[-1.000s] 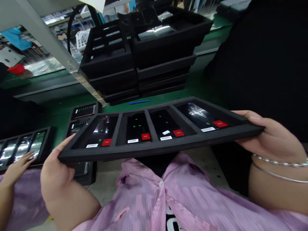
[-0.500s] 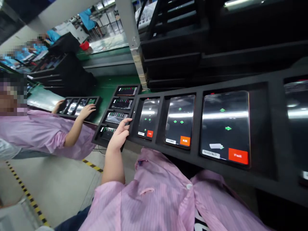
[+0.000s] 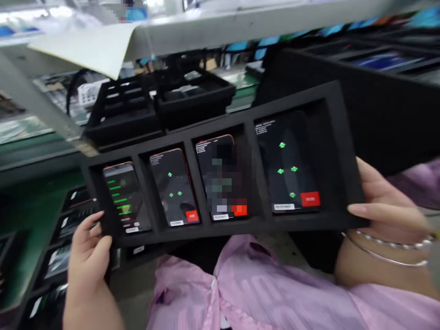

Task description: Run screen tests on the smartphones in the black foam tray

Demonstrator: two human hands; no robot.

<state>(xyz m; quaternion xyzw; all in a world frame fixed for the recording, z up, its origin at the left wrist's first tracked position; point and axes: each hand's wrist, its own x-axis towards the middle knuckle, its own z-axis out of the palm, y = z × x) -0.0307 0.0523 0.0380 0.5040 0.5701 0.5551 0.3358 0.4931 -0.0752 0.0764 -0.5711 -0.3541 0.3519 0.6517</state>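
Black foam tray (image 3: 302, 221) is carried in the air by the person, above the lap and in front of the chest, tilted with its open face toward the head camera. It has four pockets in a row, each seating one of four smartphones (image 3: 288, 160) with the screen lit and facing up. The foam walls keep the phones apart. The leftmost phone shows green bars; the next and the rightmost show green arrows, with red labels (image 3: 310, 199) at their lower right. The third is pixelated, with a red label showing at its foot. The left hand (image 3: 87, 256) is closed on the tray's lower left corner, fingers against the underside and front edge. The right hand (image 3: 385, 215) is clamped on the right end, one finger along the front rim and the others behind the end wall, with metal bangles (image 3: 388, 252) on the wrist. Gripping at the ends leaves all four screens uncovered. A pink striped smock (image 3: 254, 293) fills the space below the front edge, with open room between them. Stacked black trays (image 3: 192, 91) stand beyond the far rim at upper centre; the clearance cannot be told. More phone trays (image 3: 58, 261) lie on a green bench mat (image 3: 30, 220) at lower left, below the tray's left end. A pale overhead shelf (image 3: 240, 27) crosses the top of the frame.
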